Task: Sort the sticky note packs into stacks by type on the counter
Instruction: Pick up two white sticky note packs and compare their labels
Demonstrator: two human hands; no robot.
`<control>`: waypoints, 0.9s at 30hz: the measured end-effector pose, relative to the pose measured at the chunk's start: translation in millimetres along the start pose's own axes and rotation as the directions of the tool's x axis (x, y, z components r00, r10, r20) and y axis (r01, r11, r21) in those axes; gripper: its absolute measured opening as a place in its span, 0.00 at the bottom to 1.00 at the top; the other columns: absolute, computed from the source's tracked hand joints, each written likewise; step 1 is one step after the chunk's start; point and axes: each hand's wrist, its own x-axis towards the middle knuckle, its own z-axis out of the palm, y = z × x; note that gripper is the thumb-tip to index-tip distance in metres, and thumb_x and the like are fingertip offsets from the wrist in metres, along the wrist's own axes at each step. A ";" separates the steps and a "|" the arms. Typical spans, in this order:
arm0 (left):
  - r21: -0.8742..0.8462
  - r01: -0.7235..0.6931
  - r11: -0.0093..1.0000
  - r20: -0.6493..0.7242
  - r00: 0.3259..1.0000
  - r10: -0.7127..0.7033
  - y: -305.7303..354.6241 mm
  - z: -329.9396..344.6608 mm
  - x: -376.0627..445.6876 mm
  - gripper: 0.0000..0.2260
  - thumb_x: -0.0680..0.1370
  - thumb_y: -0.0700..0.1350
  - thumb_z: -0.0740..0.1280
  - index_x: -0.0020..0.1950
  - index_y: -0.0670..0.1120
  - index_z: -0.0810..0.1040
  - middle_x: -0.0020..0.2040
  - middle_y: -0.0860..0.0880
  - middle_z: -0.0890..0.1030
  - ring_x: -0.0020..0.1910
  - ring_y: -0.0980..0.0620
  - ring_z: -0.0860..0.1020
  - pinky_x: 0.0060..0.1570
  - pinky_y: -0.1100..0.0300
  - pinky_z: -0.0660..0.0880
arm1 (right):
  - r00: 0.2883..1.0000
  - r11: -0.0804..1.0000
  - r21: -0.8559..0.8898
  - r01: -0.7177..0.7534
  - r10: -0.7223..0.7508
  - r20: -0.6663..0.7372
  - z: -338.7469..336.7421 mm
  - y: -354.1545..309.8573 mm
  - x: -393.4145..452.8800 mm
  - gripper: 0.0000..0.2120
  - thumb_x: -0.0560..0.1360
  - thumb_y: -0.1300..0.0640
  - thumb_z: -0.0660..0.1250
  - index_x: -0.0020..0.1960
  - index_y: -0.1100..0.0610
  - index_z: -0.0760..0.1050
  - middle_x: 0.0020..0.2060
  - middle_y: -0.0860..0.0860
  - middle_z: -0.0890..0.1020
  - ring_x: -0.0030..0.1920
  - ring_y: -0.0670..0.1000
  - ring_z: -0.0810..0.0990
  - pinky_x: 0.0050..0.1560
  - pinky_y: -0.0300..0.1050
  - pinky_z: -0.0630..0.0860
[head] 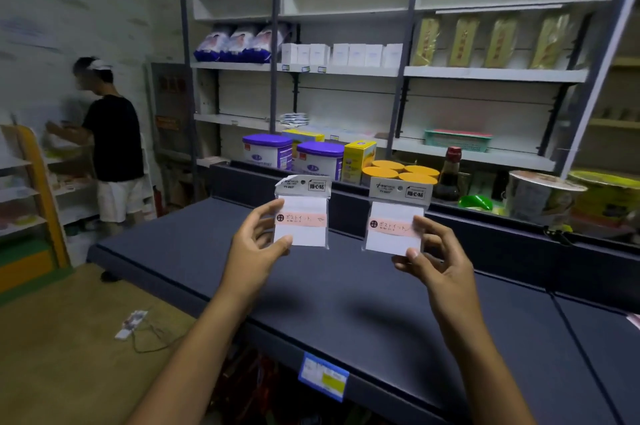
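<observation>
My left hand (258,244) holds up a white sticky note pack (302,213) with a pink band and a grey header card, pinched at its left edge. My right hand (434,251) holds a second, look-alike white pack (396,222) with a pink band, gripped at its lower right corner. Both packs are upright in the air above the dark counter (346,293), side by side and apart. No packs lie on the visible counter surface.
Behind the counter's raised back edge stand purple-lidded tubs (320,159), yellow boxes (358,158), orange-lidded jars (398,171), a dark bottle (450,175) and noodle cups (540,196). Shelving fills the back wall. A person (110,140) stands at the left by another rack.
</observation>
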 end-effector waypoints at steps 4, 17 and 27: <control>0.012 -0.004 1.000 0.093 0.996 0.003 -26.8 -18.0 41.6 0.24 0.71 0.37 0.70 0.65 0.51 0.76 0.57 0.48 0.81 0.54 0.51 0.80 0.46 0.59 0.79 | 0.997 0.999 -0.032 -0.009 0.007 -0.078 27.8 11.2 16.0 0.19 0.79 0.70 0.64 0.65 0.52 0.75 0.55 0.58 0.80 0.49 0.56 0.85 0.47 0.43 0.83; 0.157 0.142 0.977 0.295 0.938 -0.184 -121.6 -31.7 124.0 0.23 0.73 0.30 0.70 0.64 0.48 0.76 0.56 0.49 0.82 0.54 0.55 0.80 0.51 0.73 0.75 | 0.983 0.970 -0.235 -0.064 0.021 -0.182 77.0 47.3 60.0 0.20 0.79 0.66 0.66 0.66 0.49 0.75 0.55 0.51 0.82 0.51 0.51 0.83 0.49 0.42 0.81; 0.370 0.132 0.920 0.363 0.891 -0.273 -149.5 -29.1 147.0 0.22 0.73 0.35 0.70 0.66 0.48 0.74 0.56 0.50 0.80 0.48 0.59 0.79 0.53 0.64 0.76 | 0.983 0.952 -0.293 -0.088 0.035 -0.183 87.8 70.2 81.2 0.19 0.78 0.66 0.67 0.65 0.48 0.75 0.55 0.52 0.82 0.52 0.50 0.82 0.48 0.39 0.80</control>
